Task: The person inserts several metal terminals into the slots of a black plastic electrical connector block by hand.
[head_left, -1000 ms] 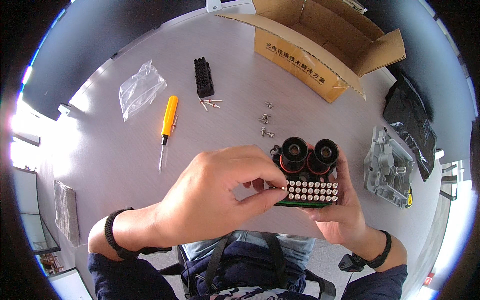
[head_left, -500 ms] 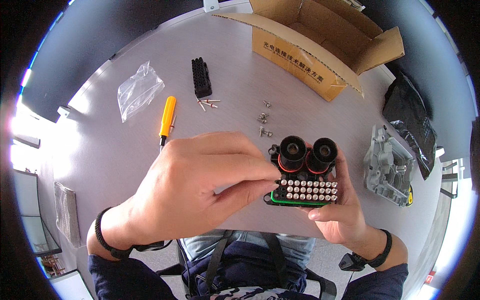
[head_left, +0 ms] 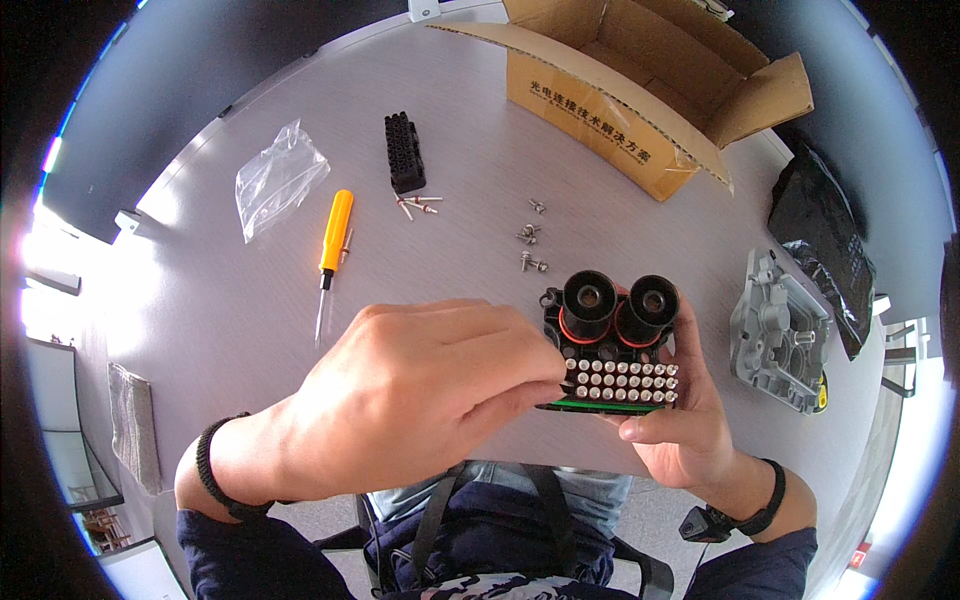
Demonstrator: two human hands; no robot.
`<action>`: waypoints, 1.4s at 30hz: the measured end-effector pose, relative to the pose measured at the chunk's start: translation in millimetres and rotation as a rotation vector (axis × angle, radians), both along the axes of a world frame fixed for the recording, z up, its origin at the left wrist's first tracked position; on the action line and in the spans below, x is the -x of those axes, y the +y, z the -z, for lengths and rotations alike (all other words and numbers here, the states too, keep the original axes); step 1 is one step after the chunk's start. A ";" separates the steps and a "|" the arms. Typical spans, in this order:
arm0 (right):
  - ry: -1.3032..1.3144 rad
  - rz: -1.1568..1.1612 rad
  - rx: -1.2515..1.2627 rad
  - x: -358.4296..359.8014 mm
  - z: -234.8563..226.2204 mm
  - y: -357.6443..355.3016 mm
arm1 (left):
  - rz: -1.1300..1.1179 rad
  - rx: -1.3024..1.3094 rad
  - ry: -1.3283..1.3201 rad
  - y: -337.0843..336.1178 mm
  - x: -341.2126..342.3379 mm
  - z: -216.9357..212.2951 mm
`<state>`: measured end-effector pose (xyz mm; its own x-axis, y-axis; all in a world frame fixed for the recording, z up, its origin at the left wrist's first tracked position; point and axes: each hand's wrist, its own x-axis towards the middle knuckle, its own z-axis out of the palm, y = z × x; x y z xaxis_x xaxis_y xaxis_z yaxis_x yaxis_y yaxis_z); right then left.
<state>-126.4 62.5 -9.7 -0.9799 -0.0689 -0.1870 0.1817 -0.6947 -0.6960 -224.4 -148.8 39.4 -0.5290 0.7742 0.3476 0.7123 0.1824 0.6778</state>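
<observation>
My right hand (head_left: 680, 425) grips a black electrical connector (head_left: 606, 350) by its right side, thumb at the lower edge. Two large round black sockets (head_left: 588, 305) with red rings rise from its far part. Below them stand several rows of silver contact pins (head_left: 621, 381), and a green seal (head_left: 625, 407) runs along the near edge. My left hand (head_left: 430, 385) has its fingertips pinched together against the left end of the pin rows. Whatever sits between those fingers is hidden, and the hand covers that corner of the connector.
Beyond my left hand lie a yellow-handled screwdriver (head_left: 336, 235), a clear plastic bag (head_left: 281, 180), a black pin block (head_left: 404, 152) and loose pins (head_left: 418, 205). Small screws (head_left: 530, 235) lie mid-table. An open cardboard box (head_left: 600, 128), grey metal housing (head_left: 775, 335) and black bag (head_left: 825, 250) are at right.
My left hand has rolled over, closing the gap between thumb and fingers, and its tips now cover the left pins. The screwdriver's shaft has come into sight. My right hand stays nearly still.
</observation>
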 end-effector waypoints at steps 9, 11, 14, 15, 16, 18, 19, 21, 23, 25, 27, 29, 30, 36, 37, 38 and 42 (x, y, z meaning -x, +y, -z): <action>-0.049 0.002 -0.049 0.9 -2.2 -1.3 | -0.025 -0.006 0.085 0.9 -0.8 1.9; -0.014 0.015 0.017 -0.4 -2.3 -1.0 | -0.006 -0.001 0.113 0.4 1.1 1.3; -0.021 0.019 0.016 -0.9 -1.7 -1.3 | 0.006 -0.004 0.151 0.0 -0.1 4.1; -0.021 0.018 0.016 -0.7 -1.0 -0.9 | 0.003 -0.021 0.162 0.3 -0.6 5.5; -0.021 0.013 0.004 -0.5 0.3 -0.3 | 0.002 -0.021 0.162 0.7 -0.6 5.7; -0.021 0.009 -0.011 -0.2 -0.2 -0.4 | 0.024 -0.041 0.199 2.0 -0.3 5.9; -0.025 0.011 -0.008 -0.2 -1.7 -0.8 | 0.024 -0.044 0.200 3.6 -0.5 8.3; -0.028 0.010 -0.004 0.2 -2.4 -0.9 | 0.036 -0.105 0.224 6.8 -1.7 15.0; -0.023 -0.003 0.008 1.1 -1.1 -0.3 | 0.023 -0.091 0.231 7.2 -4.4 15.7; -0.019 -0.006 0.014 1.3 -0.6 -1.2 | 0.017 -0.081 0.238 6.5 -4.3 13.8; -0.013 -0.013 0.026 1.6 -1.0 -1.9 | -0.052 -0.098 0.315 1.1 0.3 4.4; -0.016 -0.004 0.020 0.6 -1.3 -1.2 | -0.159 0.050 0.419 -15.4 12.0 -13.3; -0.020 0.013 0.010 0.0 -1.6 -0.1 | -0.235 0.159 0.405 -18.7 21.0 -18.7; -0.036 0.002 -0.019 0.3 -1.5 0.2 | -0.460 0.788 0.544 -56.3 52.7 -7.1; -0.050 0.001 -0.021 0.2 -2.4 0.0 | -0.507 0.843 0.514 -58.7 53.9 -5.4; -0.064 0.000 -0.022 0.1 -3.1 -0.3 | -0.510 0.845 0.513 -58.4 54.8 -6.0; -0.064 0.029 -0.010 0.1 -3.5 -2.4 | -0.521 0.914 0.516 -54.1 60.5 -3.5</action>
<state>-126.6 60.0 -6.1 -0.9675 -0.0387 -0.2501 0.2062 -0.6930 -0.6908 -284.9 -202.9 43.0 -0.8147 0.5786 0.0402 0.5602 0.8029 -0.2039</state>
